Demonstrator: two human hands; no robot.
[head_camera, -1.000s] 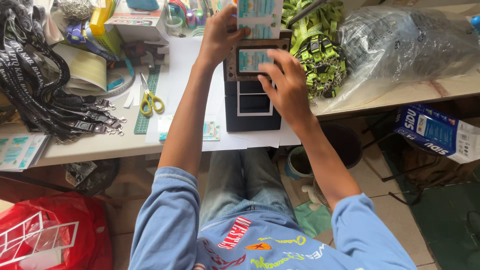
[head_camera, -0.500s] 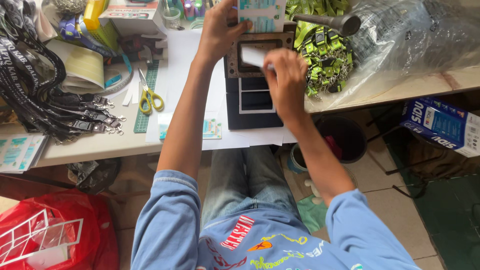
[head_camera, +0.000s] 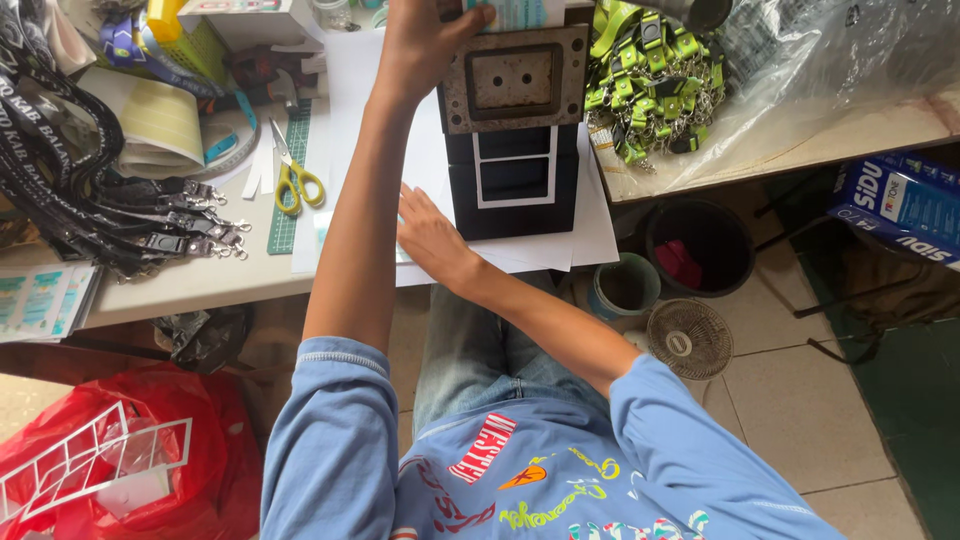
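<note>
A white counter (head_camera: 180, 285) w/ lots of stuff on it, seen from above; tiled floor below.

A black box (head_camera: 513, 180) sits in the middle on white paper (head_camera: 590, 235). It has a gray metal top (head_camera: 513, 80) w/ a square hole in it.

Left hand (head_camera: 425, 40) is up at the top left corner of the metal top. Fingers (head_camera: 470, 18) are curled onto a card (head_camera: 520, 12) at the far edge, thumb side on the metal. It grips there.

Right hand (head_camera: 430, 235) lies flat on the paper, just left of the box & near the counter's front edge. Fingers are spread out & hold nothing.

Right of the box: a pile of green clips (head_camera: 650, 80), then a big clear bag (head_camera: 820, 70). Left of the box: yellow scissors (head_camera: 293, 180) next to a green ruler (head_camera: 290, 170). Further left, a bunch of black straps (head_camera: 70, 180).

On the floor: a red bag (head_camera: 110, 450) at left, a black bin (head_camera: 700, 245), a small cup-like tub (head_camera: 625, 285), a round fan (head_camera: 688, 340). A blue box (head_camera: 895, 200) at far right.

Person wears a blue shirt & jeans.
</note>
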